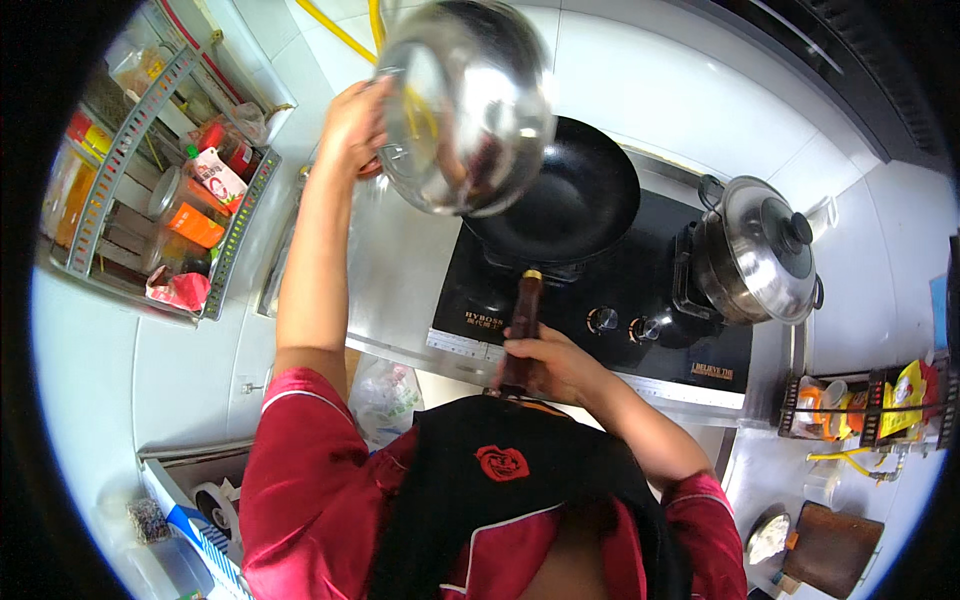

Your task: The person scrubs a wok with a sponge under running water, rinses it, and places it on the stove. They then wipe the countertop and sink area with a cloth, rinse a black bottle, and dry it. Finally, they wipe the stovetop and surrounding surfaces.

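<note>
My left hand is raised at the upper left and grips the edge of a shiny, domed metal lid, blurred in part. The lid is tilted and overlaps the left part of a black wok, which sits over the left burner of the gas hob. My right hand is closed around the wok's dark wooden handle, close to my apron. What I see of the wok's inside is dark, with no food visible; its left part is hidden behind the lid.
A lidded steel pot stands on the right burner of the black glass hob. A wall rack with jars and packets hangs at the left. At the right are a condiment rack and a brown board. A plastic bag hangs below the counter edge.
</note>
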{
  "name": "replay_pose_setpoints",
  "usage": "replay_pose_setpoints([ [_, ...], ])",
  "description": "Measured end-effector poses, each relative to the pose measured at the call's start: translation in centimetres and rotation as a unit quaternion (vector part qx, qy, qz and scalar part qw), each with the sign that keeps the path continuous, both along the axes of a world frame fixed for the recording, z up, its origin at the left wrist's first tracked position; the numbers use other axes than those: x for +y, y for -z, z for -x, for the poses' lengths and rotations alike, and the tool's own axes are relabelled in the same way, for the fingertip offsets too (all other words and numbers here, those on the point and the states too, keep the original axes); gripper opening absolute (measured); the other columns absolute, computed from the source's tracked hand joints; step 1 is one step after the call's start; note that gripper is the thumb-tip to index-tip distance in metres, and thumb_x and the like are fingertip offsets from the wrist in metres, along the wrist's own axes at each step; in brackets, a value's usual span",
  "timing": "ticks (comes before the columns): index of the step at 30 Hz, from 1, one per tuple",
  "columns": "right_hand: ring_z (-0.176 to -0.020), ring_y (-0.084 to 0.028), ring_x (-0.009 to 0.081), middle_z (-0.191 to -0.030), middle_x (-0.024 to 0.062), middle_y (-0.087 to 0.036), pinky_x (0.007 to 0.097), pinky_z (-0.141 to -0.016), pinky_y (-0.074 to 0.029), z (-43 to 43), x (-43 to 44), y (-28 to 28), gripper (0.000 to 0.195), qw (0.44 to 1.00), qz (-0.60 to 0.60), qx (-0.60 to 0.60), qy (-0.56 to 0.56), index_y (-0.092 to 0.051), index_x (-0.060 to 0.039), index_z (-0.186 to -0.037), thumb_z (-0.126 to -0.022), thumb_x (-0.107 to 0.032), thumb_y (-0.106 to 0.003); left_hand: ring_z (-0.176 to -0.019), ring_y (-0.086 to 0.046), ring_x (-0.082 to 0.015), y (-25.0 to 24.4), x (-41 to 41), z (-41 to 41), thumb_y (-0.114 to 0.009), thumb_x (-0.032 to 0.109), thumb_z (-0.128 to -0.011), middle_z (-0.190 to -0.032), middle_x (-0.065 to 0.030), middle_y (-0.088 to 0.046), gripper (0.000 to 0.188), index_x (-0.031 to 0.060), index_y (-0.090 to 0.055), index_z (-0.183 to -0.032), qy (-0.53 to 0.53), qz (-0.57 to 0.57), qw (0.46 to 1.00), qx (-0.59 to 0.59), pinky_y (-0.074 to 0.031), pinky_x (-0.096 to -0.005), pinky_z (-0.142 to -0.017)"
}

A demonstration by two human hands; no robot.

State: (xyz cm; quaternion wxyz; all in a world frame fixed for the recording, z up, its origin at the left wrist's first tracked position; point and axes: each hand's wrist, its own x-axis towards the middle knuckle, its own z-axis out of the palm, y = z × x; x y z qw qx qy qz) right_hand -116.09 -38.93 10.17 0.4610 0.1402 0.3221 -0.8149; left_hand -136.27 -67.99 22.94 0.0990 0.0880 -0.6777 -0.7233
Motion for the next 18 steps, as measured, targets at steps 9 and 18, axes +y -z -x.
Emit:
replay_pose_setpoints([
  [9, -0.087, -0.064, 0.025, -0.096, 0.0119, -0.063, 0.0407, -0.079, -0.054, -0.8, -4.2, 1.8, 0.039, 0.996, -0.051, 0.057, -0.051, -0.048, -0.0057, -0.113, -0.084, -0.021, -0.069, -0.084, -0.065, -0.0348, 1.9, 14.3, 5.4, -0.063, 0.036, -0.085, -0.088, -0.0218, -0.067, 0.041, -0.0002, -0.066, -0.102, 0.173, 0.586, 0.789, 0.066, -0.048, -0.041, -0.081],
  [18, -0.085, -0.067, 0.0193, -0.102, 0.0094, -0.064, 0.0288, -0.068, -0.054, -3.5, -1.7, 4.6, 0.035, 0.99, -0.025, 0.138, -0.031, -0.05, -0.0089, -0.121, -0.092, -0.026, -0.059, -0.088, -0.065, -0.0355, 5.3, 17.5, 7.5, -0.064, 0.029, -0.083, -0.091, -0.0235, -0.067, 0.033, 0.0001, -0.069, -0.098, 0.243, 0.638, 0.724, 0.1, -0.048, -0.0411, -0.082],
])
